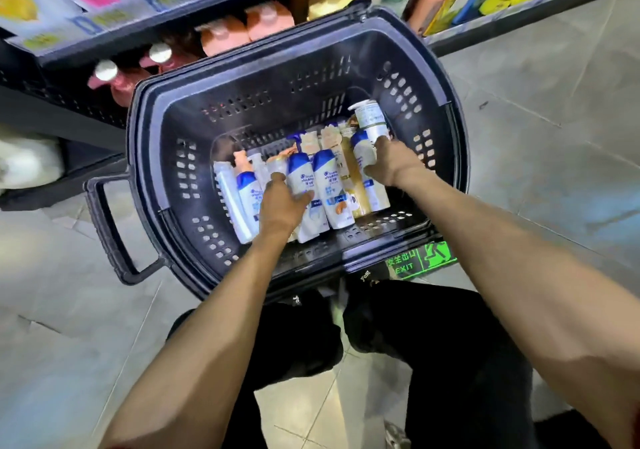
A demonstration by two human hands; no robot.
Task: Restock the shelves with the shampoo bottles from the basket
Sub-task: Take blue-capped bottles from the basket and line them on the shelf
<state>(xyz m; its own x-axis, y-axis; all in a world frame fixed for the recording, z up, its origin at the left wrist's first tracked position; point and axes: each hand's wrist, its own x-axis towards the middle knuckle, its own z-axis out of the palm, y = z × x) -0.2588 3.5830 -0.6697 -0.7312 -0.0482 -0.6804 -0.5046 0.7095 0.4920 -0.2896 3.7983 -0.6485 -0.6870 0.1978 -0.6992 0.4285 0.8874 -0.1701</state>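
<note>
Black basket (166, 157): holds shampoo bottles (332, 188)
Left hand (280, 206): fingers loosely curled on a near-left bottle
Right hand (391, 164): closed around a far-right bottle (363, 150)

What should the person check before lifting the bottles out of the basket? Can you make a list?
1. Both hands reach the bottles: ok. The left hand and the right hand are down inside the basket.
2. Left hand has a firm hold: cannot tell. It rests on a blue-and-white shampoo bottle, fingers not clearly wrapped around.
3. Right hand has a firm hold: cannot tell. Its fingers touch a white bottle at the right end of the row.
4. Bottles left to restock: ok, a row lies in the basket.
5. Shelf close by: ok. The shelf is just behind the basket.
6. Free spot on the shelf: cannot tell.
</note>
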